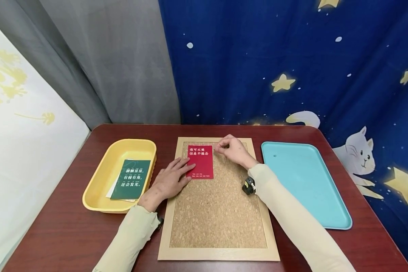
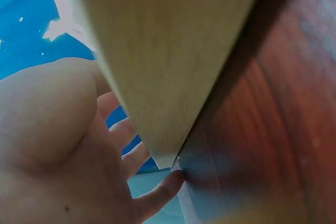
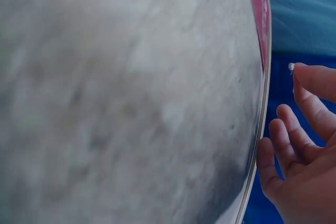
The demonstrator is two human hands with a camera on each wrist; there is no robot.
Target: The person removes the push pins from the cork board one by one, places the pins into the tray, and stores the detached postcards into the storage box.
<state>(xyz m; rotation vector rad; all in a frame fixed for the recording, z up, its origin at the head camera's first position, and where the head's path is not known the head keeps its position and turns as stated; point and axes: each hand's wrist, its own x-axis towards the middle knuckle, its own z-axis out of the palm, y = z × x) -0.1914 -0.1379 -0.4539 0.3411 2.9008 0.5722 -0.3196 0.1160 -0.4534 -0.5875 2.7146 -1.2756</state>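
Note:
A red card [image 1: 204, 166] with white lettering lies near the top of a wood-framed cork board [image 1: 221, 211]. My left hand [image 1: 171, 177] reaches over the board's left frame, its outstretched fingers resting on the card's left side. In the left wrist view, that hand [image 2: 79, 135] is beside the frame's pale wooden edge [image 2: 163, 40]. Just right of the card's upper corner is my right hand [image 1: 234, 150]. Its thumb and index finger pinch a small whitish push pin [image 3: 291, 67], seen in the right wrist view; the other fingers are loosely bent.
Left of the board, a yellow basket [image 1: 96, 189] holds a green card [image 1: 130, 179] on top of paler ones. At the right is a blue tray [image 1: 302, 177] with a tiny dark item [image 1: 275, 155] near its upper left corner. Everything stands on a reddish-brown table [image 1: 61, 226].

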